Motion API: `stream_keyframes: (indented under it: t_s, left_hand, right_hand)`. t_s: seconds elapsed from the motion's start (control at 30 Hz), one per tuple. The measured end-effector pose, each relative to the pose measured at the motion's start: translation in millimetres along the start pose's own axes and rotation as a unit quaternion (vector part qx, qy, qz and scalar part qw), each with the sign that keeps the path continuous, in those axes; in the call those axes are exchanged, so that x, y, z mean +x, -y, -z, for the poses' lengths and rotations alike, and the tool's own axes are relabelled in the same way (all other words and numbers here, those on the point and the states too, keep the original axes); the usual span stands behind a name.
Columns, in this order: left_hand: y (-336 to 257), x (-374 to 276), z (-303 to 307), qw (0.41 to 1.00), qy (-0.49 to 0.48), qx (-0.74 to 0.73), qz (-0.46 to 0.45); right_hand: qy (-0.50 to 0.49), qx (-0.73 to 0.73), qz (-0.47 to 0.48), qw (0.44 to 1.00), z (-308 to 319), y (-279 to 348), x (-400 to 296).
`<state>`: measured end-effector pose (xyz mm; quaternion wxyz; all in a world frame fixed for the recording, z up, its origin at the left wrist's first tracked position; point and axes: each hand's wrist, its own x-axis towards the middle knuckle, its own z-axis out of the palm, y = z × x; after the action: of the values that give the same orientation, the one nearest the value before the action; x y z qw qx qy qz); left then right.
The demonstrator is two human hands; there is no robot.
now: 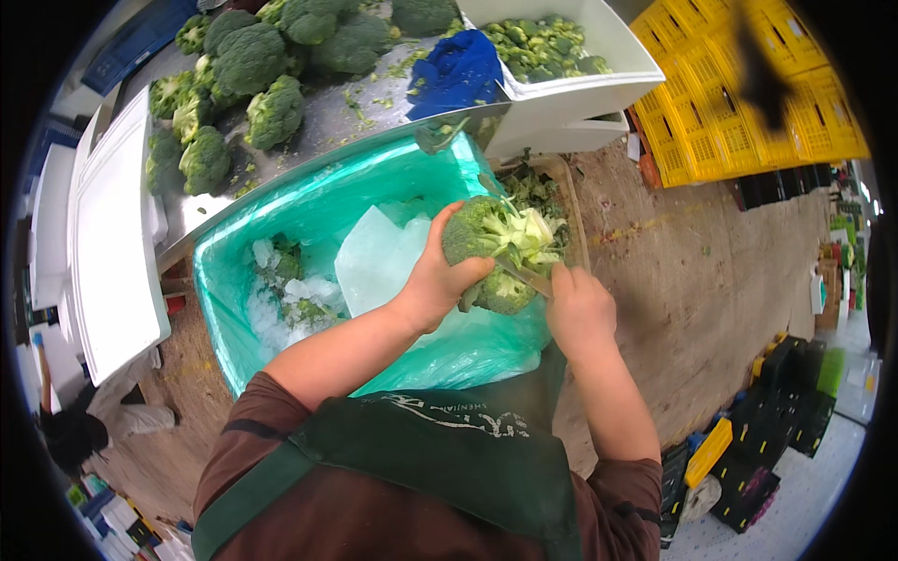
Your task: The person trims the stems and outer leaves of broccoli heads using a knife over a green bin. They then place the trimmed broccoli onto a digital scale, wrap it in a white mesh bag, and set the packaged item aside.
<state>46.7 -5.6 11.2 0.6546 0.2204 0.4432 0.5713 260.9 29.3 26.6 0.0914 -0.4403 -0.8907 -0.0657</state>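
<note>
My left hand (438, 277) grips a head of broccoli (484, 228) from its left side, the cut stem turned to the right. In my right hand (581, 308) is a knife (526, 277), its blade against the broccoli's florets below the stem. Both hands are over a bin lined with green plastic (280, 182). Inside the bin lie a large slab of ice (379, 259), crushed ice (316, 291) and some broccoli (287, 259) partly buried in it.
Several broccoli heads (249, 59) and a blue cloth (456, 73) lie on a metal table (330, 112). A white foam box (582, 84) holds cut florets (540, 49). Leaf trimmings (526, 186) fill a container beside the bin. Yellow crates (736, 105) are stacked at right; a person (77, 435) is at far left.
</note>
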Motion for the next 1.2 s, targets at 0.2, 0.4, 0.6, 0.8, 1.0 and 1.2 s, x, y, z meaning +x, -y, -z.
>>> stream_keyframes:
  t_s: [0.2,0.4,0.6,0.8,1.0,1.2]
  left_hand:
    - [29.1,15.9,-9.2,0.994,-0.006,-0.055,0.092]
    - [28.3,24.6,-15.2,0.997,0.025,0.004,0.074]
    - [7.4,16.2,-25.3,0.988,0.003,0.035,0.151]
    - [45.0,12.0,25.3,0.996,0.057,0.067,0.027]
    - [22.1,-3.9,17.9,0.988,0.110,0.111,0.001]
    - [7.2,-10.3,44.3,0.985,0.136,0.103,-0.011]
  right_hand:
    - [0.032,-0.025,-0.056,0.998,-31.7,-22.4,-12.1]
    - [0.078,0.018,-0.089,0.993,-51.2,-43.5,-14.3]
    - [0.217,0.031,-0.175,0.960,-44.6,-49.8,-2.7]
    - [0.160,0.083,-0.338,0.924,-65.1,-128.3,-86.7]
    - [0.021,0.404,-0.105,0.908,24.2,8.3,14.7]
    - [0.010,0.591,-0.302,0.748,15.2,0.9,3.2]
